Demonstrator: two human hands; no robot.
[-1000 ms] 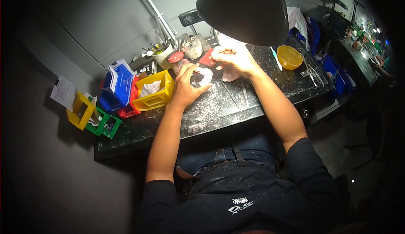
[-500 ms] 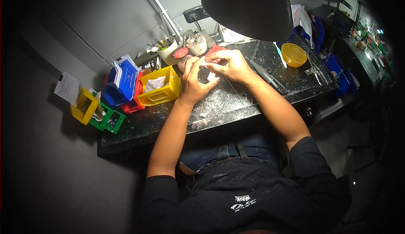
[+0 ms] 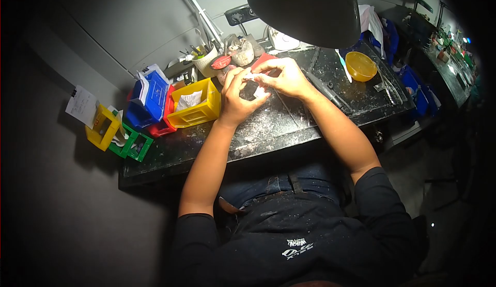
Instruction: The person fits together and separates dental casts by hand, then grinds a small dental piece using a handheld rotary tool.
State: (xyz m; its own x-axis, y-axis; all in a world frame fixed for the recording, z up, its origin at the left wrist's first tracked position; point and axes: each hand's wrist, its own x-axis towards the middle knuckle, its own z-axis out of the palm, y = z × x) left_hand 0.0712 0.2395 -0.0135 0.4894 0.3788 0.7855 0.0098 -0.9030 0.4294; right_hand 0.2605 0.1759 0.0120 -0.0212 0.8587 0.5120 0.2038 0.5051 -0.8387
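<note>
Over the worn black bench, my left hand and my right hand meet fingertip to fingertip. Between them is a small whitish piece, pinched by the fingers of both hands; its kind is too small to make out. A second pale pinkish patch shows by my left thumb, and I cannot tell whether it belongs to the same piece. Just behind my right fingers lies a red sheet-like thing. A jar with a red top stands beyond my left hand.
A yellow bin with paper in it sits left of my hands, beside blue and red bins. A black lamp shade hangs above. To the right are a dark handheld tool, a toothbrush and an orange bowl.
My fingers have shifted only slightly around the small whitish piece. Both arms stay in almost the same place, and the bench things are unmoved.
</note>
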